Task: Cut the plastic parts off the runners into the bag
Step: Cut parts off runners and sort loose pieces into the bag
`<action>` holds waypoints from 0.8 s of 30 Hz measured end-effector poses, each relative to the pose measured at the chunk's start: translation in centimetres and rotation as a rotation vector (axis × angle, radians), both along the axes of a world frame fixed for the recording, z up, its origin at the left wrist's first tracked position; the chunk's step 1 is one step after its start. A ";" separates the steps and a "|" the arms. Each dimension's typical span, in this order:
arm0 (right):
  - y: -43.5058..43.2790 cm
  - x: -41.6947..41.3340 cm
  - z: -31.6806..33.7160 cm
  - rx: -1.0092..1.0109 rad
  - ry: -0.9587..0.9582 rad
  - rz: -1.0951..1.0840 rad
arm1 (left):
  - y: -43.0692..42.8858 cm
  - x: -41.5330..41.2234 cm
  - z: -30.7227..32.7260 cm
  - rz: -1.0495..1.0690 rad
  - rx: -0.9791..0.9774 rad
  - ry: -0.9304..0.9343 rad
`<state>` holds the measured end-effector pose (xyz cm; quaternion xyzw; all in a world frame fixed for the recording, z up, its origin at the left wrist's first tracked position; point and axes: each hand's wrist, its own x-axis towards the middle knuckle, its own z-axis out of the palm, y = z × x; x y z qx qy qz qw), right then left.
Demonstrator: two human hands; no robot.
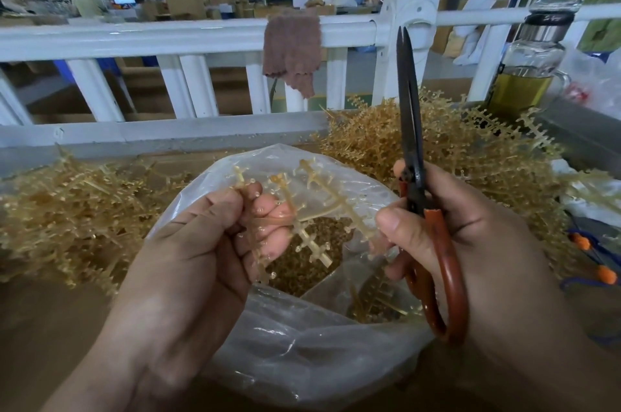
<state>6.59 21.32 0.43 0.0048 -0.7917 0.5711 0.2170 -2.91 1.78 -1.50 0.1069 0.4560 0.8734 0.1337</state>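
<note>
left hand (201, 243) grips runner (322, 203) over bag (302, 344) – scissors (411, 149) upright

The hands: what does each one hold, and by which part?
The left hand grips a runner by its left branches. The right hand holds the scissors by the orange handles, blades pointing up.

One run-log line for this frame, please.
left hand: holds runner over bag | right hand: grips scissors, blades nearly closed, pointing up, clear of runner | bag: open, cut parts inside

Brown table (50, 327): clear bag (302, 351) centre; left runner pile (67, 210), right runner pile (470, 159) flanking.
</note>
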 end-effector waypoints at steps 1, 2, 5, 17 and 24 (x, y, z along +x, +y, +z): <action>0.0 0.0 0.0 -0.014 -0.008 0.009 | 0.0 0.0 0.0 0.001 -0.003 -0.003; 0.0 0.0 0.0 -0.026 -0.016 0.023 | 0.1 0.1 0.0 0.001 -0.001 -0.006; -0.2 -0.2 0.0 -0.058 -0.038 0.087 | 0.2 0.1 0.1 -0.027 0.027 -0.008; -0.5 -0.3 -0.2 -0.199 0.009 0.198 | 0.1 0.3 0.0 0.017 -0.019 -0.038; -0.5 -0.1 -0.5 -0.244 0.066 0.244 | 0.2 1.4 0.6 -0.106 -0.061 -0.001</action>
